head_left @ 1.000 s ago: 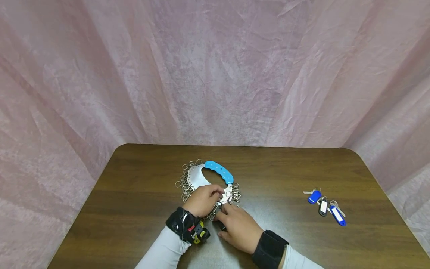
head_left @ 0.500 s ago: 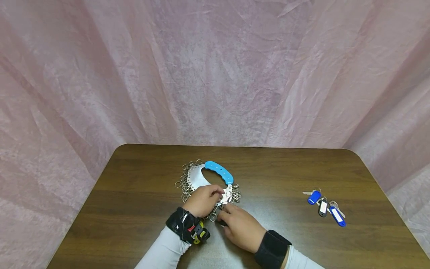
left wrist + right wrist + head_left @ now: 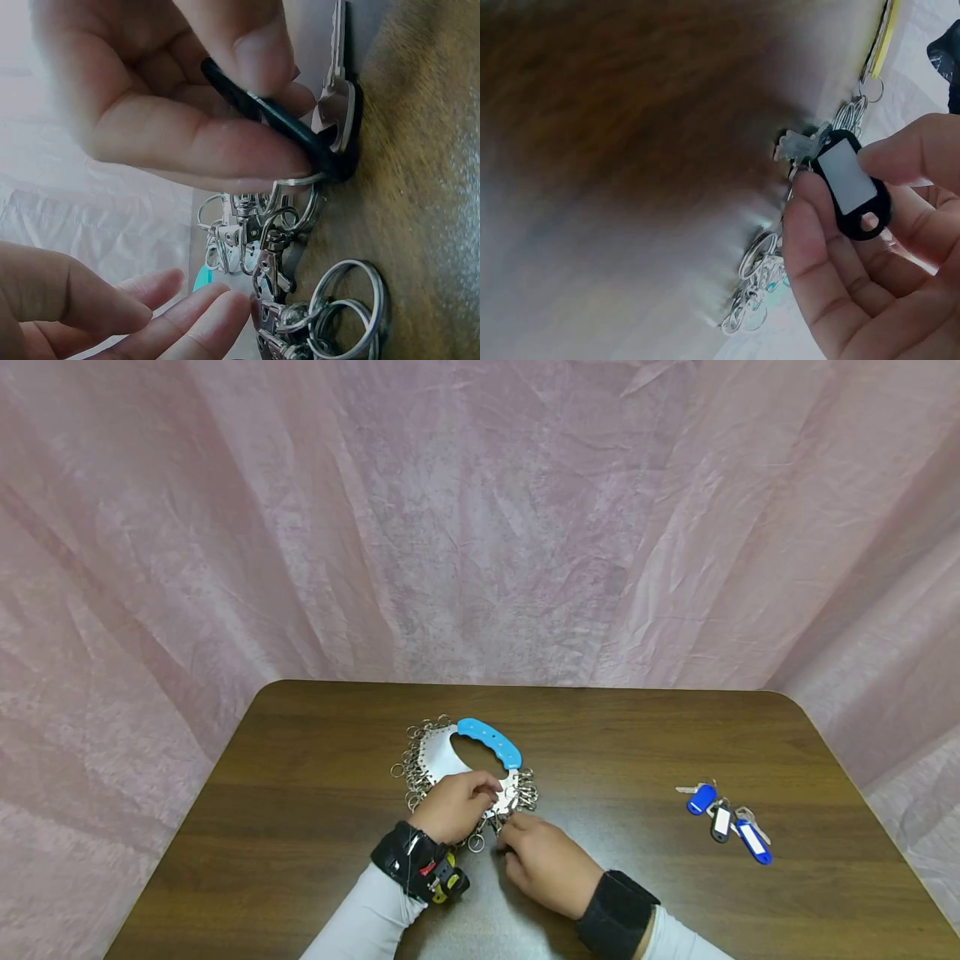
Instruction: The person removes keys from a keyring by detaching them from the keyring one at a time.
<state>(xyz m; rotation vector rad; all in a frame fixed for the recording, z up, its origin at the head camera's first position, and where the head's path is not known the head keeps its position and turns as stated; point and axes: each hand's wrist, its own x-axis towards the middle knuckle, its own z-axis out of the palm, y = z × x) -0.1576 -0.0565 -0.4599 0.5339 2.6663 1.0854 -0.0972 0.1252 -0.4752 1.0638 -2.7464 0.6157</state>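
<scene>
A white metal key plate (image 3: 437, 755) with a blue grip handle (image 3: 491, 743) lies on the table, its outer edge fringed with several clips and split rings (image 3: 349, 309). On its near part rests my left hand (image 3: 452, 806); in the left wrist view that hand's fingers (image 3: 202, 326) reach loosely to the clips. My right hand (image 3: 551, 864), just right of the plate's lower edge, pinches a black key tag (image 3: 849, 176) with a white label between thumb and fingers. A key (image 3: 339, 105) and a ring hang with that tag. In the head view the fingers hide the tag.
On the right of the wooden table (image 3: 322, 877) lie a blue key tag (image 3: 702, 799), a black one (image 3: 722, 823) and another blue one (image 3: 754, 843), all with keys. A pink curtain (image 3: 480, 527) hangs behind the table's far edge.
My right hand has shifted slightly to the right, taking the black key tag with it, and a ring below the plate shows more fully. My left hand stays in place.
</scene>
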